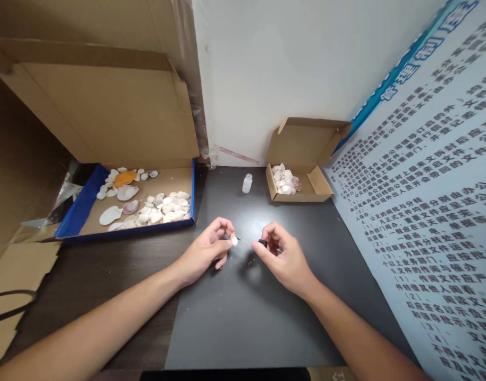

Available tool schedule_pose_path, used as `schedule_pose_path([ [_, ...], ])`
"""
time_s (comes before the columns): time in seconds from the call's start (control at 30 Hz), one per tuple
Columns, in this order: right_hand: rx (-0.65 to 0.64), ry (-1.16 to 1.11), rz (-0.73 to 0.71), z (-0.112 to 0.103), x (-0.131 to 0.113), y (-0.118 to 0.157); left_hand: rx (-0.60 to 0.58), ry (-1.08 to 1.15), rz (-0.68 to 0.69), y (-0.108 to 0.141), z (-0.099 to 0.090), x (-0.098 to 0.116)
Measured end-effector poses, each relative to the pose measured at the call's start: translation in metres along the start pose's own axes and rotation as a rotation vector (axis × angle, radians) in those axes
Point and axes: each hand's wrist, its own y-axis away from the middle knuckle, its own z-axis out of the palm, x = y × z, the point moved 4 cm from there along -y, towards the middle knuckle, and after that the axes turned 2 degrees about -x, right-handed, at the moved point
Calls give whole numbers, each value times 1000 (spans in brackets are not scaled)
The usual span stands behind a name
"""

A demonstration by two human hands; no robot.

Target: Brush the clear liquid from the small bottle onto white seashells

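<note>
Between thumb and fingers, my left hand pinches a small white shell above the dark mat. Facing it, my right hand grips a small black cap. A thin dark line shows beside the shell; whether it belongs to the cap I cannot tell. A small gap separates the two hands. Farther back stands a small clear bottle with whitish contents, upright and with no cap visible on it.
At left, a blue-edged cardboard box holds many shells and one orange shell. A smaller cardboard box with shells stands at back right. White board and a printed panel border the dark mat.
</note>
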Motion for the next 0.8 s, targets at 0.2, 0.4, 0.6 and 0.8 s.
schedule_pose_path([
  [0.2,-16,-8,-3,2,-2,2,7,13,0,0,-1,1],
  [0.4,74,37,-1,-2,0,1,17,5,-3,1,2,3],
  [0.6,29,-2,-23,-1,-2,0,6,4,-4,1,2,2],
  [0.8,32,3,-19,-2,-1,0,-2,0,0,1,1,1],
])
